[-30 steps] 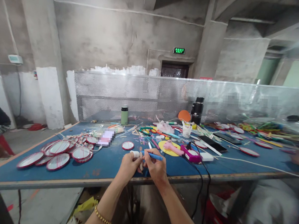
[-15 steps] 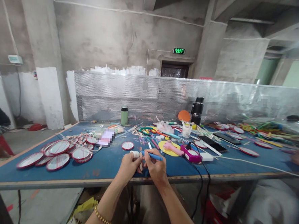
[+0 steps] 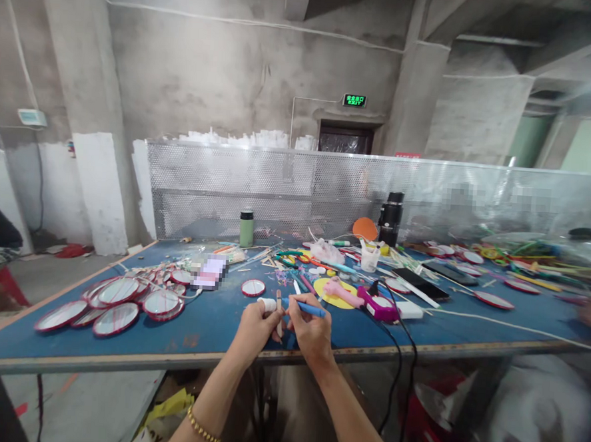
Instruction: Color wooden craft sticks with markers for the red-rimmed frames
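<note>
Left hand (image 3: 255, 325) grips a white roll (image 3: 268, 304) and a stick (image 3: 279, 313). Right hand (image 3: 311, 329) pinches a blue pen (image 3: 306, 308) beside it, above the counter's (image 3: 209, 322) near edge.

Bare concrete wall (image 3: 210, 62) rises behind the perforated screen (image 3: 277, 186); green exit sign (image 3: 353, 100) glows above it, dark door (image 3: 344, 138) peeks over it, white-painted pillar (image 3: 100, 189) stands left.

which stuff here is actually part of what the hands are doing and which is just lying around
In hand: left hand pinching thin wooden stick; right hand gripping blue pen-shaped tool.
Lying about: red-rimmed round discs, green cylindrical flask, tall black flask, flat black phone.
</note>
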Demonstrator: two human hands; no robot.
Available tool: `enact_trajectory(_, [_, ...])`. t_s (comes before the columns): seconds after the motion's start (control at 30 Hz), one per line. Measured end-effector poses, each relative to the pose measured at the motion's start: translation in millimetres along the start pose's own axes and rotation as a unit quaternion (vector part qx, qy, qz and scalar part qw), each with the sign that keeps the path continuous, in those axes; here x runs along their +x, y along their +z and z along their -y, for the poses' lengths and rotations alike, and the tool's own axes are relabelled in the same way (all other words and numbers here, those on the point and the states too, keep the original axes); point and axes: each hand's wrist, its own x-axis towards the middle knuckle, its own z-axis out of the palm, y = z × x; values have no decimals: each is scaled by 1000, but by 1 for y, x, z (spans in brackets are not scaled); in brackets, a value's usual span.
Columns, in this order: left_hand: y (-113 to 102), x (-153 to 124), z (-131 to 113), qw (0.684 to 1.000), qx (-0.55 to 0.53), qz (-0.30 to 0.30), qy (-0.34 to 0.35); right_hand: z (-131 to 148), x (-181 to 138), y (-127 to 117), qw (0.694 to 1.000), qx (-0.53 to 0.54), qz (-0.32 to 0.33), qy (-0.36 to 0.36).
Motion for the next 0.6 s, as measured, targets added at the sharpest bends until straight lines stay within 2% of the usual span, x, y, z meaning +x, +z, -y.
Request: enact_trajectory(0.6, [0, 1, 2, 1000, -8, 2, -4, -3, -1, 0, 1000, 9, 5, -1])
